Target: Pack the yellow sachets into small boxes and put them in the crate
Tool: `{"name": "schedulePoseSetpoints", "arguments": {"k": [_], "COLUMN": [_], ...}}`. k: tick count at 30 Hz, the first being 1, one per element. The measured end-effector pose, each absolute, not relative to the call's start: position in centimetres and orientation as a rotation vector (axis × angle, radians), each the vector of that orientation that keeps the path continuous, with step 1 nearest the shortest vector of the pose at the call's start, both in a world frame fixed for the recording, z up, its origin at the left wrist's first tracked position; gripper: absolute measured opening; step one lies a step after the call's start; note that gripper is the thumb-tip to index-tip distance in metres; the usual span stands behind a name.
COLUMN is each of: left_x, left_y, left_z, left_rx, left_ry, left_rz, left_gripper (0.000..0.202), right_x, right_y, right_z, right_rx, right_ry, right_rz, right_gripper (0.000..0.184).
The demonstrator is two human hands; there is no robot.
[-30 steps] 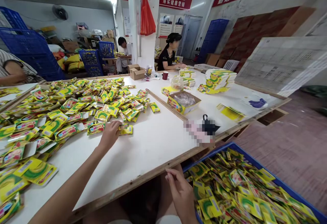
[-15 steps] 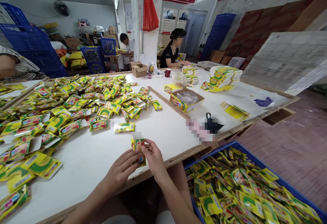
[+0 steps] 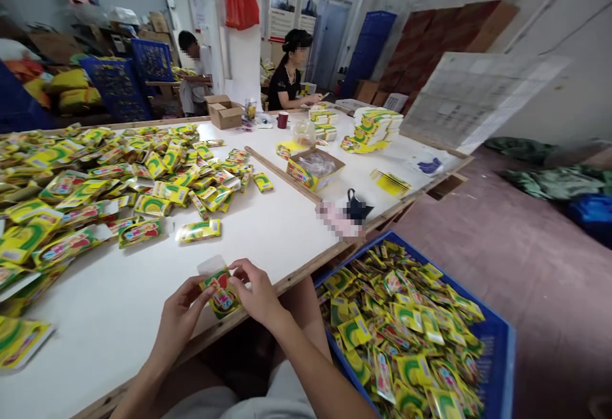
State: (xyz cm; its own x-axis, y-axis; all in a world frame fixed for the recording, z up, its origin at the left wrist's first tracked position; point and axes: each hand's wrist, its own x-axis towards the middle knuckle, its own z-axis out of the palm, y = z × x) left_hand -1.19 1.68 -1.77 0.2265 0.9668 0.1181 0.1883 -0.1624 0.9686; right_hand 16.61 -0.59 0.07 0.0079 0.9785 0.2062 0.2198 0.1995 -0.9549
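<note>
Between my two hands, just above the front edge of the white table (image 3: 143, 304), is a small yellow and green carton (image 3: 222, 293) with a red and blue print. Its white end flap stands up, unfolded. My left hand (image 3: 184, 307) pinches the carton's left side with thumb and fingers. On the other side my right hand (image 3: 253, 288) grips its upper right edge. A single carton (image 3: 199, 231) lies on the table beyond my hands. Farther left spreads a large heap of similar cartons (image 3: 119, 176), several with flaps sticking out.
At my right stands a blue crate (image 3: 497, 349) full of cartons. A wooden strip (image 3: 282, 173) divides the table. Beyond it are an open display box (image 3: 325, 167) with clear plastic, stacked flat cartons (image 3: 373, 129) and a dark cup-like item (image 3: 356, 205). Across sits a co-worker (image 3: 289, 78).
My view has swung to the right, showing more of the crate and floor. The carton now shows its printed front, and my left fingers have shifted to its left side.
</note>
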Motion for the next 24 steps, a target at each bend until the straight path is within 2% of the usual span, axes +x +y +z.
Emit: {"name": "schedulePoseSetpoints", "arguments": {"k": [4,8,10,13,15,18,24], "left_x": [-1.5,-0.6,0.0,0.6,0.6,0.4,0.2], "left_y": [1.7,1.5,1.5,1.5,1.5,1.2,0.4], "left_z": [-1.6,-0.9,-0.8,-0.8,-0.7,-0.4,0.1], "left_rx": [1.643,1.641,1.547,1.420,1.456,1.556,1.564], "left_ry": [1.172,1.190,1.183,1.166,1.154,1.143,1.204], "left_rz": [1.023,1.058,1.145,1.237,1.181,1.106,1.139], "left_gripper": [0.033,0.031,0.037,0.053,0.044,0.028,0.026], "right_x": [16.3,16.2,16.2,16.1,16.2,16.5,16.3], "right_y": [0.2,0.6,0.7,0.4,0.2,-0.1,-0.3], "right_z": [0.4,0.7,0.7,0.6,0.5,0.8,1.5], "right_rx": [-1.190,-1.199,-1.181,-1.133,-1.122,-1.095,-1.096], "right_ry": [-1.494,-1.583,-1.553,-1.431,-1.421,-1.515,-1.539], "right_rz": [0.865,0.824,0.779,0.739,0.732,0.727,0.711], "right_gripper": [0.030,0.015,0.013,0.027,0.033,0.020,0.009]}}
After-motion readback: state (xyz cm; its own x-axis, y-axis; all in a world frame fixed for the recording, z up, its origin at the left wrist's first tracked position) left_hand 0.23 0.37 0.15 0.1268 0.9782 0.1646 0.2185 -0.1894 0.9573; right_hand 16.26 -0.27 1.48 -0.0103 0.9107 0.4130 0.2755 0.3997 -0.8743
